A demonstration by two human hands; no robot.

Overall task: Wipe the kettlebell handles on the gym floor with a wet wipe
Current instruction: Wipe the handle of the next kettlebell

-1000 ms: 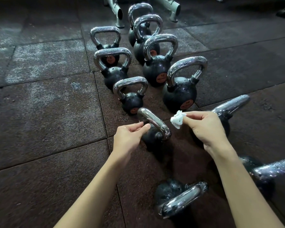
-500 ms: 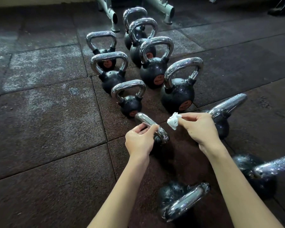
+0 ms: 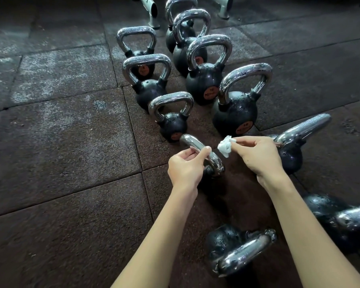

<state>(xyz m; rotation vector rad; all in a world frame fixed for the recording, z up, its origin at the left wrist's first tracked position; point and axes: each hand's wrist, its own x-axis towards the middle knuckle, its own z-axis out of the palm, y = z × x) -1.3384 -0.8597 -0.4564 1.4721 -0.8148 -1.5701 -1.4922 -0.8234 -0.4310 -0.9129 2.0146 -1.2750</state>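
Left hand [image 3: 185,165] is on the chrome handle [image 3: 192,142] right below me, thumb and fingers [image 3: 205,151] pinched round the bar to steady it on the gym floor [image 3: 71,152]. The right hand [image 3: 258,156] has the wet wipe [image 3: 224,147], bunched into a small white wad and nipped between thumb and forefinger at the fingertips.

Here's what counts. The wad sits just to the right of the bar, level with my left thumb. It's very close, but I can't call it touching from up here. The bar's long axis runs on a diagonal, from the far left end up by the small upright kettlebell [image 3: 173,125] down to the near right, where it curves under.

So the wipe hand is the nearer one for the job. I reckon a short push to the left puts the wad on the metal, then the stroke should follow that diagonal rather than cut across it. My left thumb covers the middle of the bar, so that patch will need the grip shifted.
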